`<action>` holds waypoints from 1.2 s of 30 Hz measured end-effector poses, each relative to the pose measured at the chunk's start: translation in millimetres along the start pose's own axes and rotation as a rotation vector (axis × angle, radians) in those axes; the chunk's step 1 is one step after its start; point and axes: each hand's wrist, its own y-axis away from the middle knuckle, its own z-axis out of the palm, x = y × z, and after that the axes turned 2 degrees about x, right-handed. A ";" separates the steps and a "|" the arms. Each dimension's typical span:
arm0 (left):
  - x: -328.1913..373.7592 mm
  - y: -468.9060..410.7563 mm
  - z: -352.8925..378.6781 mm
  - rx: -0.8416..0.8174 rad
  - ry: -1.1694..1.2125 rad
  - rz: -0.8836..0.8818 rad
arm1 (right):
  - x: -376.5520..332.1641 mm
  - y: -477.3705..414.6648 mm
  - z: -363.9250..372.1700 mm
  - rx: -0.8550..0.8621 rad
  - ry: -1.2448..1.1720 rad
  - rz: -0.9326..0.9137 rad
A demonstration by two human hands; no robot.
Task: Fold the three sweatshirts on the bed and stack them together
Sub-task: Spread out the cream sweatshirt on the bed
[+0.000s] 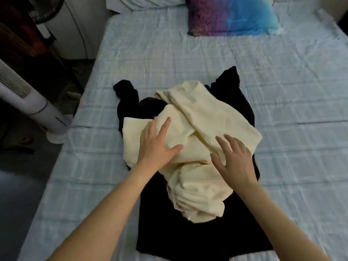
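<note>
The fingers (165, 127) of the left hand (158, 146) lie straight and slightly spread, pressed flat on a crumpled, soft cream sweatshirt (199, 125), with the thumb stretched out to the right. Far to the left of these fingers, off the mattress edge, stands a tall white plastic tower fan (28, 102). The cream sweatshirt is bunched in loose folds under and between both hands, and it rests on top of a black sweatshirt (188, 236) spread flat, whose sleeves stick out beyond the fingertips on either side and whose hem lies back toward the forearms. Just past the left fingertips a dark brownish patch shows against the black; whether it is a separate garment cannot be told. To the right, the fingers (222, 145) of the right hand (235, 161) are straight and fanned wide, resting palm down on the cream cloth and gripping nothing. Both garments lie on the bed (291, 129) with its pale blue checked cotton sheet, and well beyond the right fingertips sits a fuzzy purple-and-blue rectangular pillow (231, 16).
</note>
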 end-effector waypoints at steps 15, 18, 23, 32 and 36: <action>-26.2 -24.4 88.1 -0.090 0.218 -0.001 | 40.0 -37.0 75.4 -0.077 -0.131 0.135; -12.6 -12.9 77.3 -0.041 0.413 -0.037 | 30.5 -32.0 65.0 -0.032 -0.313 0.146; 20.5 3.7 49.5 0.066 0.683 -0.129 | 4.5 -18.5 35.0 0.096 -0.629 0.155; 44.8 52.9 31.4 0.087 0.767 -0.168 | -20.2 15.0 24.3 0.009 -0.589 0.008; 53.5 68.0 14.0 0.099 0.783 -0.153 | -28.6 33.4 13.9 0.055 -0.628 0.012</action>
